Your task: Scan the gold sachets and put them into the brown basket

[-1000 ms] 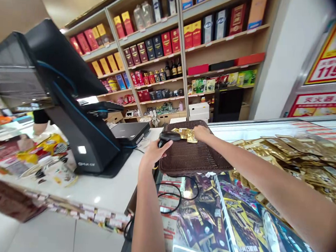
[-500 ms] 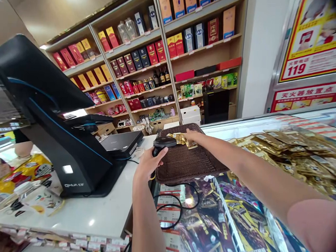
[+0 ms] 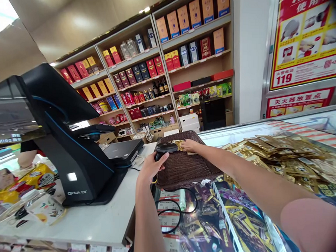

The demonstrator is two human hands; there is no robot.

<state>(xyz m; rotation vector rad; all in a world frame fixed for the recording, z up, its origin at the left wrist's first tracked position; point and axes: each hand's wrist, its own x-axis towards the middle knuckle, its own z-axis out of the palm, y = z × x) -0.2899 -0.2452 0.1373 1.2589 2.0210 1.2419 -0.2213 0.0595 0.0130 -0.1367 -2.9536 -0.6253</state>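
Note:
My left hand (image 3: pixel 152 166) is wrapped around the handle of a black barcode scanner (image 3: pixel 166 147), whose head reaches over the left side of a dark brown woven basket (image 3: pixel 186 171). Inside the basket's far part, my right hand (image 3: pixel 189 145) has its fingers closed on a small gold packet (image 3: pixel 178 144). The scanner head sits close beside that packet and partly covers it. A black cable (image 3: pixel 178 212) loops below the basket. The basket rests at the edge of a glass-topped freezer (image 3: pixel 217 213).
On the white counter (image 3: pixel 108 216) at left stand a black point-of-sale terminal (image 3: pixel 85 167), a black flat device (image 3: pixel 122 150) and a patterned cup (image 3: pixel 46 208). Many gold packets (image 3: pixel 289 153) are piled at right. Shelves (image 3: pixel 142 80) of boxed goods line the back. Another person's arm (image 3: pixel 27 159) shows at far left.
The view has tilted up, so most things sit lower. My right hand has shifted slightly over the gold packet, and less of the packet shows. The scanner stays in my left hand.

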